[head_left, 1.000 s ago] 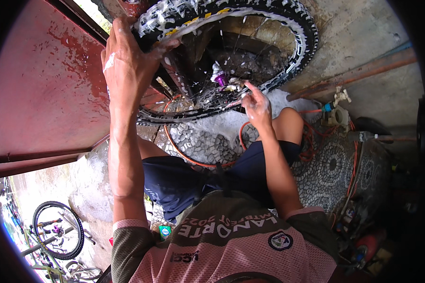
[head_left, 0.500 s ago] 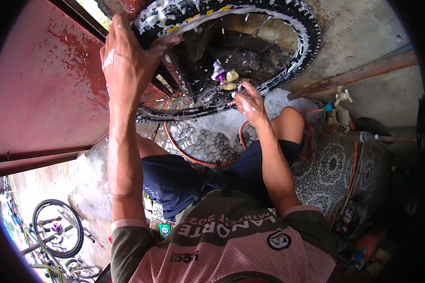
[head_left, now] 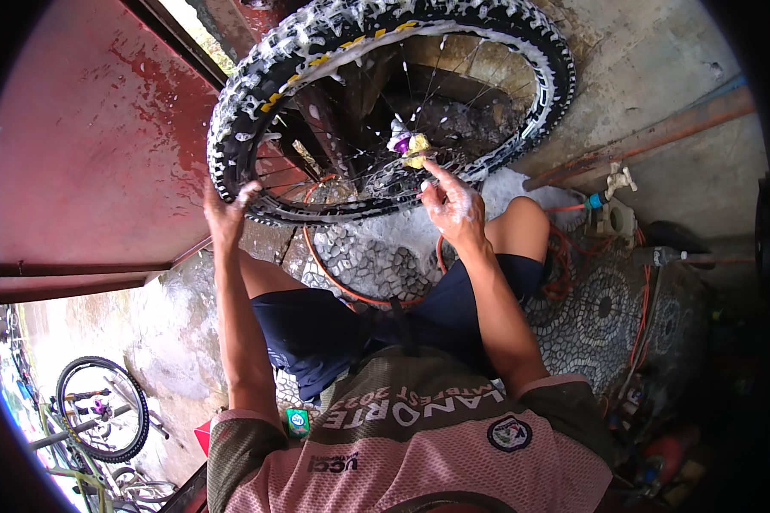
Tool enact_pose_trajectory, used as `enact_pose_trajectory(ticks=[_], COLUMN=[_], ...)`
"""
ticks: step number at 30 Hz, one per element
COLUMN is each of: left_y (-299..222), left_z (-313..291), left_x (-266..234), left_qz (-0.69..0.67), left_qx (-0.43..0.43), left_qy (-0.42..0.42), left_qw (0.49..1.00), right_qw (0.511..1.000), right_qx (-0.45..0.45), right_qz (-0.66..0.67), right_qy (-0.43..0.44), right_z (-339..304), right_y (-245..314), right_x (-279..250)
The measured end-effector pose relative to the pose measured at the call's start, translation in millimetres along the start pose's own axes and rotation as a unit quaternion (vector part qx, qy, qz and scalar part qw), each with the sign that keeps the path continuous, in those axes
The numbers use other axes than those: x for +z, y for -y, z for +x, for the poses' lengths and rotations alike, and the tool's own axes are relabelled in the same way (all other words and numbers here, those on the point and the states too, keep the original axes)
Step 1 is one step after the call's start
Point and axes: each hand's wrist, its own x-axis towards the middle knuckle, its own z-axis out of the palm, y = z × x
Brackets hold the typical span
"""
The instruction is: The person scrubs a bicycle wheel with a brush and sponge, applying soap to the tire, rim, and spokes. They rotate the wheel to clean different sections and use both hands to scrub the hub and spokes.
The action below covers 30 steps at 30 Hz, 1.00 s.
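Fingers (head_left: 441, 175) of right hand (head_left: 458, 215) extend toward yellow sponge (head_left: 416, 151).

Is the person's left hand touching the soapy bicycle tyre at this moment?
Touching. The head view shows it: the left hand clasps the lower left of the soapy tyre, with the thumb over it and fingers at its outer edge.

The wheel (head_left: 399, 137) stands tilted, its black, knobbly tyre (head_left: 559, 68) streaked with white foam (head_left: 295, 41) and marked yellow along the sidewall. Foam also caps one end of its purple hub (head_left: 402, 146). The sponge (head_left: 416, 154), yellow and small in view, sits right at the hub.
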Motion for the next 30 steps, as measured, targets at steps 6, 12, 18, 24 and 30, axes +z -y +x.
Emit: enact_pose_trajectory(ticks=[6, 12, 18, 24, 30], left_y=[-77.7, -274.1, -281.2, -287.3, -278.9], left_z=[24.6, 83.4, 113.8, 117.0, 117.5], left_x=[6.5, 61.0, 100.7, 98.8, 104.4], left_qz=[-0.075, 0.242, 0.287, 0.324, 0.344], left_qx=[0.02, 0.154, 0.3, 0.248, 0.277], left_qy=[0.013, 0.045, 0.006, 0.058, 0.019], left_qw=[0.997, 0.957, 0.91, 0.911, 0.897], right_qw=[0.993, 0.995, 0.99, 0.962, 0.856], right_qx=[0.093, 0.086, 0.13, 0.214, 0.302], right_qz=[0.056, 0.046, -0.015, 0.136, 0.41], right_qy=[0.042, -0.024, -0.052, -0.106, -0.085], right_z=[-4.2, -17.8, -24.6, -25.7, -23.3], right_y=[-7.2, -36.1, -18.9, -34.1, -41.5], right_x=[-16.9, -17.7, -5.1, 11.8, 29.8])
